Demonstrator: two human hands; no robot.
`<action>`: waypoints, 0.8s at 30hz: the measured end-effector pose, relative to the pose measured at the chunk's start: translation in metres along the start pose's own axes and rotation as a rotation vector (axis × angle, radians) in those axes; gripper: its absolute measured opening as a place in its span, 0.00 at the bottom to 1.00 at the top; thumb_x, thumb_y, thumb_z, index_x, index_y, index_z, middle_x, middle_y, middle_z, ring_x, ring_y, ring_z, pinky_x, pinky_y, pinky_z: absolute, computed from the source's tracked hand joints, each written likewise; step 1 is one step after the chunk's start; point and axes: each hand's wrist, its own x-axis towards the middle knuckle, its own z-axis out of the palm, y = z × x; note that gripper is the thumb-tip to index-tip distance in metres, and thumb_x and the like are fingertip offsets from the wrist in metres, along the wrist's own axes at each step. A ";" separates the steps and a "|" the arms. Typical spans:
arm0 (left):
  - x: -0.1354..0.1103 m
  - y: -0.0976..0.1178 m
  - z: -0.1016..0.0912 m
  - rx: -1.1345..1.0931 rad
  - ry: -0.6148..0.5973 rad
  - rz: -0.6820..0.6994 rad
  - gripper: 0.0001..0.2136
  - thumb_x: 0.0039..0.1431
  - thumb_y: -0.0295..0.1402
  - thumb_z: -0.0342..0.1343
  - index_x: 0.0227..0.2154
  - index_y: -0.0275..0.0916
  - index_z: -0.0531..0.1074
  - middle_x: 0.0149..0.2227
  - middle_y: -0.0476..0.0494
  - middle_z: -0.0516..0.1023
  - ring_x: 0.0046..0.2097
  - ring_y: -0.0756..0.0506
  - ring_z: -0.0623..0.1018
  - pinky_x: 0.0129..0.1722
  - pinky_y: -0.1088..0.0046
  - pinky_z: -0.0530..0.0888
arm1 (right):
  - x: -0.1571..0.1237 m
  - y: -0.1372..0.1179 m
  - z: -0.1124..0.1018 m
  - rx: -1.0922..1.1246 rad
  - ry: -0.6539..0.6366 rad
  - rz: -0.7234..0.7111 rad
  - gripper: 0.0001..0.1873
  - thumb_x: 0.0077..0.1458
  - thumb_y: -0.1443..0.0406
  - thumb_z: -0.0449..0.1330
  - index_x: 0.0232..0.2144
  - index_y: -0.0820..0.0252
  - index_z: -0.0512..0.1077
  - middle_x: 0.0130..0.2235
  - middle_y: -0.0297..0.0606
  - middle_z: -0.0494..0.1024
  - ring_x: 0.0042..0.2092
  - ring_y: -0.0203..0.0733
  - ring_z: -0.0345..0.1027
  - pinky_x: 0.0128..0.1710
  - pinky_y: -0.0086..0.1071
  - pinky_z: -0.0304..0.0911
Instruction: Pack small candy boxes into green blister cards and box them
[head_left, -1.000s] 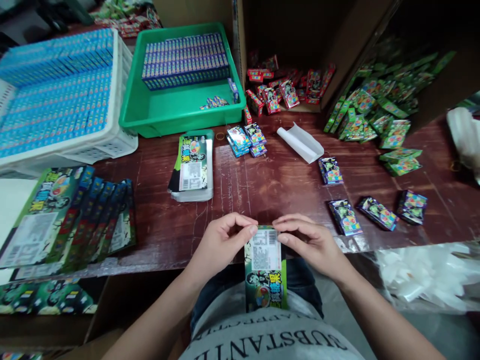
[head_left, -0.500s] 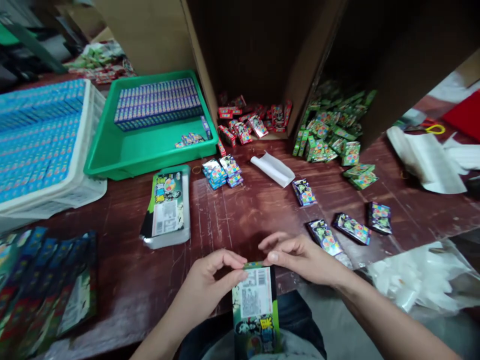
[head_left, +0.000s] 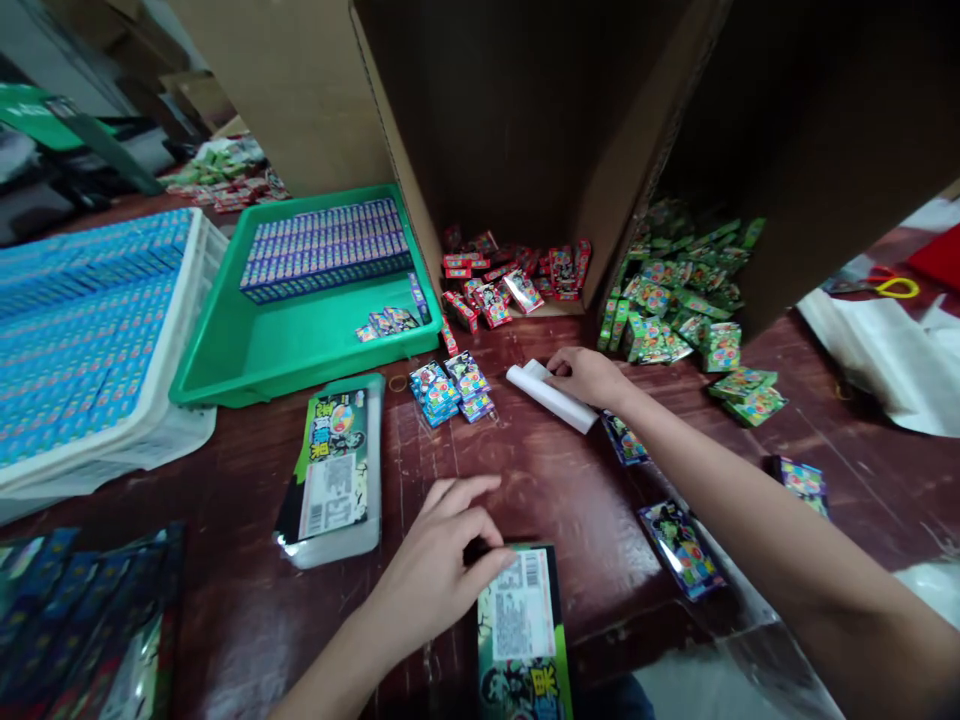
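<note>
My left hand (head_left: 450, 550) is at the near edge of the table, fingers apart. Its thumb tip touches the top edge of a black-and-green printed package (head_left: 521, 620) with a white label, which stands close to my body. Farther forward, my right hand (head_left: 589, 377) has its fingers closed on a curled white paper sheet (head_left: 553, 398); the fingertips are partly hidden behind the paper. Under my right forearm lie small dark printed candy boxes (head_left: 681, 548). Left of the paper, small blue-and-purple boxes (head_left: 450, 387) sit in short stacks.
A similar package in a clear tray (head_left: 334, 470) lies to the left. Behind it stand a green bin (head_left: 300, 345) of purple boxes and a white crate (head_left: 180, 330) of blue boxes. Red boxes (head_left: 495, 300) and green boxes (head_left: 675, 300) spill from cardboard cartons (head_left: 637, 180).
My right hand has left the package and reached forward onto the white paper. My left hand's fingers have spread, with the thumb still at the package edge. The view has shifted.
</note>
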 end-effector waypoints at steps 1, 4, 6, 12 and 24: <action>0.013 0.001 -0.003 0.050 0.033 0.048 0.05 0.63 0.35 0.61 0.32 0.42 0.75 0.64 0.43 0.69 0.64 0.36 0.66 0.61 0.52 0.65 | -0.005 -0.002 0.004 0.014 -0.024 -0.043 0.11 0.51 0.61 0.69 0.38 0.57 0.80 0.37 0.38 0.83 0.36 0.41 0.73 0.34 0.31 0.60; 0.062 0.002 -0.009 0.101 0.249 0.122 0.03 0.67 0.34 0.56 0.39 0.42 0.74 0.63 0.39 0.70 0.63 0.38 0.68 0.63 0.54 0.64 | -0.018 -0.010 0.009 0.079 -0.084 -0.161 0.06 0.53 0.63 0.66 0.36 0.56 0.79 0.35 0.34 0.82 0.35 0.39 0.71 0.35 0.31 0.59; 0.097 -0.001 -0.012 0.109 0.376 0.129 0.07 0.67 0.30 0.54 0.47 0.40 0.72 0.59 0.37 0.74 0.60 0.39 0.71 0.62 0.56 0.66 | -0.024 -0.013 0.008 0.134 -0.104 -0.223 0.04 0.56 0.63 0.65 0.33 0.56 0.78 0.35 0.34 0.81 0.36 0.40 0.71 0.37 0.32 0.60; 0.149 -0.016 -0.011 -0.101 0.269 0.006 0.17 0.63 0.27 0.56 0.54 0.40 0.68 0.44 0.42 0.83 0.47 0.41 0.81 0.49 0.61 0.75 | -0.040 -0.014 -0.008 0.320 -0.124 -0.310 0.11 0.63 0.56 0.61 0.35 0.57 0.75 0.36 0.35 0.79 0.39 0.40 0.71 0.41 0.33 0.65; 0.131 -0.010 -0.001 -0.660 0.183 -0.054 0.24 0.63 0.33 0.60 0.61 0.36 0.63 0.45 0.41 0.84 0.48 0.44 0.82 0.51 0.65 0.74 | -0.044 -0.017 -0.023 0.455 -0.123 -0.425 0.08 0.63 0.58 0.62 0.37 0.56 0.76 0.43 0.39 0.79 0.47 0.45 0.72 0.50 0.38 0.66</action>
